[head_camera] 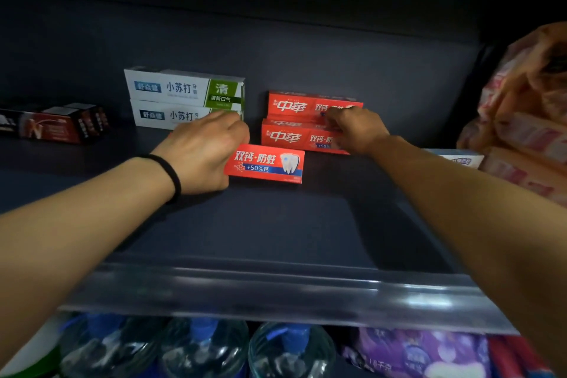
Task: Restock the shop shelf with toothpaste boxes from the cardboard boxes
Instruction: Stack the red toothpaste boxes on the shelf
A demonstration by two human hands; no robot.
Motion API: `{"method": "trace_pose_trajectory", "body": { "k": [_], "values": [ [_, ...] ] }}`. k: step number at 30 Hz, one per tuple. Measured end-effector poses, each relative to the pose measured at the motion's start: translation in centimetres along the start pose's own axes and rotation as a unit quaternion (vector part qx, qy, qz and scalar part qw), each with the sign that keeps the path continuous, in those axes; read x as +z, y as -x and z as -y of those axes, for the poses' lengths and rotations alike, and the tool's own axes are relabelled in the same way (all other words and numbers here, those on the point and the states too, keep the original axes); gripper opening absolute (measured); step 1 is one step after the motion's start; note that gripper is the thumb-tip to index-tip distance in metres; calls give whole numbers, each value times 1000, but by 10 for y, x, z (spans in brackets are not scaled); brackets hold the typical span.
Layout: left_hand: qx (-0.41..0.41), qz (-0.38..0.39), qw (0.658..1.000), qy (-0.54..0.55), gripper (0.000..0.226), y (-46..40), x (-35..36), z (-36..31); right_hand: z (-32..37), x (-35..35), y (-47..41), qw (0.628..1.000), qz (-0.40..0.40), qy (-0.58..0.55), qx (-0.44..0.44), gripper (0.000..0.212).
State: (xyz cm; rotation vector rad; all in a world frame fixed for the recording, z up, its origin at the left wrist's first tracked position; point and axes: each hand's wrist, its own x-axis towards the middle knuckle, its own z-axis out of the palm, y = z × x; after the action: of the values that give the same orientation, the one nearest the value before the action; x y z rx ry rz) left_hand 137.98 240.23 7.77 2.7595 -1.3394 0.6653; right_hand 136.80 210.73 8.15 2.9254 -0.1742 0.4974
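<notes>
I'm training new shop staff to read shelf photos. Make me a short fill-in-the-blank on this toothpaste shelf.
1. The left hand grips a ___ toothpaste box.
2. The right hand touches a stack of ___ red toothpaste boxes.
3. The white-and-green toothpaste boxes stand to the ___ of that stack.
4. A black band circles the ___ wrist.

Missing words: red; two; left; left

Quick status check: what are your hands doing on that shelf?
Left hand grips a red box. Right hand fingers the red stack. Nothing blocking.
</notes>
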Motion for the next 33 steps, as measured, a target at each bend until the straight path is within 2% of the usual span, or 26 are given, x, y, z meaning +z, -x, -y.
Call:
{"method": "trace_pose_trajectory", "body": {
  "k": [9, 21, 26, 29, 33],
  "values": [
    [-3, -6, 1000, 16, 44, -4, 6, 3, -2, 3, -4, 999, 6, 51, -17, 55],
    [-13, 9, 1000, -3, 44, -11, 3, -5, -6, 0, -8, 996, 24, 71, -37, 54],
    [-4, -7, 1000, -11, 41, -9, -2, -10, -2, -26, 10, 996, 32, 31, -74, 55],
    [5, -29, 999, -18, 40, -6, -7, -17, 5, -53, 31, 992, 49, 10, -115, 48],
    [-1, -61, 998, -16, 41, -2, -18, -37, 17, -88, 61, 982, 83, -109, -129, 45]
  ]
}}
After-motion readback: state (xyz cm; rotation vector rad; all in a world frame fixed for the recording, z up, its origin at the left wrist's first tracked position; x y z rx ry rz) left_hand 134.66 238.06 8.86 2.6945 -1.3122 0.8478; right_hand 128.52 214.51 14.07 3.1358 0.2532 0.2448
